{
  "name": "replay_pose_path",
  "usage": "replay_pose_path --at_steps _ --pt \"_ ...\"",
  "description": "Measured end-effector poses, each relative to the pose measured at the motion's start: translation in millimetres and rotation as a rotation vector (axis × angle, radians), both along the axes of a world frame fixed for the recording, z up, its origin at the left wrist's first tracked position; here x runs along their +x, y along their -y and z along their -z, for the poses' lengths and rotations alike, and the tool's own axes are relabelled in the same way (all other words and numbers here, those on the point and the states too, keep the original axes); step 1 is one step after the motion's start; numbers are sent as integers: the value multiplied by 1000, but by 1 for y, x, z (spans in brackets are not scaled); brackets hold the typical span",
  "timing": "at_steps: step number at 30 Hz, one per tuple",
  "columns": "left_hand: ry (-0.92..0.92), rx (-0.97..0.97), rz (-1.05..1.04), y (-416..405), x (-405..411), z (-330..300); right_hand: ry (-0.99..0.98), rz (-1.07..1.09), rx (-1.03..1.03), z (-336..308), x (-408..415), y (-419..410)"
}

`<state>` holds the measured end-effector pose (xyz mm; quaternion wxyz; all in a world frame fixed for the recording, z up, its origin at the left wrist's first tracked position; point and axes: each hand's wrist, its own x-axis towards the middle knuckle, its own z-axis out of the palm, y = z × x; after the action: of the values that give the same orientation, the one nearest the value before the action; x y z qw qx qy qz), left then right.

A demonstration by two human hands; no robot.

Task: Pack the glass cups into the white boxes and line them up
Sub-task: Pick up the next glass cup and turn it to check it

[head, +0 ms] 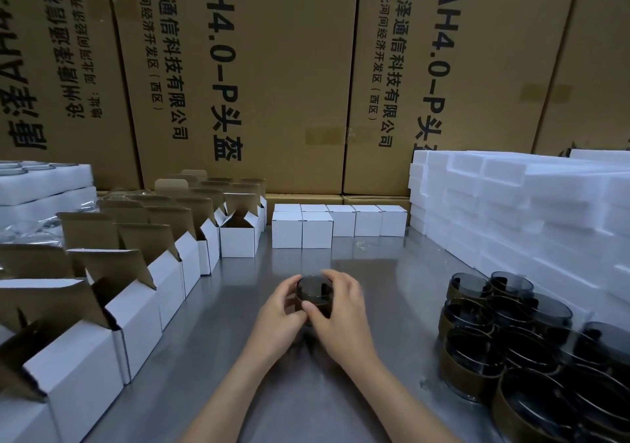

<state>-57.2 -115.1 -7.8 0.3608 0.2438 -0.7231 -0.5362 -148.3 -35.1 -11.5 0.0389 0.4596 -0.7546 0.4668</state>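
Observation:
A dark smoked glass cup (314,292) stands upright over the middle of the grey table, held between both hands. My left hand (279,309) curls round its left side and my right hand (344,306) wraps its right side, thumb across the front. Several more dark glass cups (511,333) are clustered at the right. Open white boxes (136,309) with raised brown flaps run in rows along the left, the farthest open one (237,242) near the back. Several closed white boxes (341,224) stand lined up at the back centre.
White foam trays (511,204) are stacked at the back right, and more foam with plastic wrap (41,190) lies at the back left. Large brown cartons (272,67) form a wall behind the metal table (392,289).

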Motion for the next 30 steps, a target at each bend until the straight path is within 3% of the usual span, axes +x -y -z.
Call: replay_pose_path --at_steps 2,5,15,23,30 --pt "32 -41 19 -1 2 0 216 -10 37 -1 -5 1" --pt "78 -101 18 -2 5 0 323 -43 30 0 -10 3" --pt "159 -306 -92 -9 8 -1 354 -109 -102 2 -11 4" --pt "29 -191 -52 -1 10 -1 364 -272 -93 -1 -11 2" --pt "-17 -267 -15 -5 9 -4 416 -361 -143 -3 -14 -5"
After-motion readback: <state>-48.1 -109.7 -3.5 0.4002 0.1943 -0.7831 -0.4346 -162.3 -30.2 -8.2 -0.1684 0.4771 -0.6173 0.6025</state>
